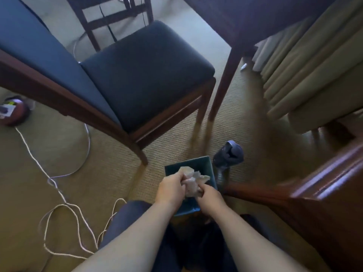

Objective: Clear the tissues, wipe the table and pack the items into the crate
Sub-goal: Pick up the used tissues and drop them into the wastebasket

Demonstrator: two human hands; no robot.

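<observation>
- Round dark-red device (14,111), at 9 o'clock on the carpet: a white label on its top, partly hidden by the chair frame.
- White cord (59,190), 8 o'clock: runs from the round device down the carpet in loose loops, ending near the person's knee.
- Chair (145,75), 11 to 12 o'clock: dark blue padded seat and backrest, dark wood frame; its front leg stands on the carpet just beside the bin.
- Left hand (171,188), just below centre at 6 o'clock: fingers curled round the left side of the crumpled tissues, gripping them.
- Crumpled tissues (191,180), 1 whitish wad: held between both hands, directly above the open bin; whether it touches the bin's inside cannot be told.
- Bin (188,161), small, square, teal-sided: stands on the carpet, open top up, partly covered by both hands.
- Right hand (209,195): fingers closed on the right side of the same wad, pinching it.
- Dark blue shoe (229,154), 4 o'clock from the chair: just beside the bin's right wall, blurred.
- 2nd chair (255,18), 1 o'clock: dark seat, 1 wood leg down to the carpet.
- Beige curtain (306,61), 2 o'clock: hangs in folds to the floor.
- Dark wood table edge (330,185), 4 o'clock: moulded rim, close to the right forearm.
</observation>
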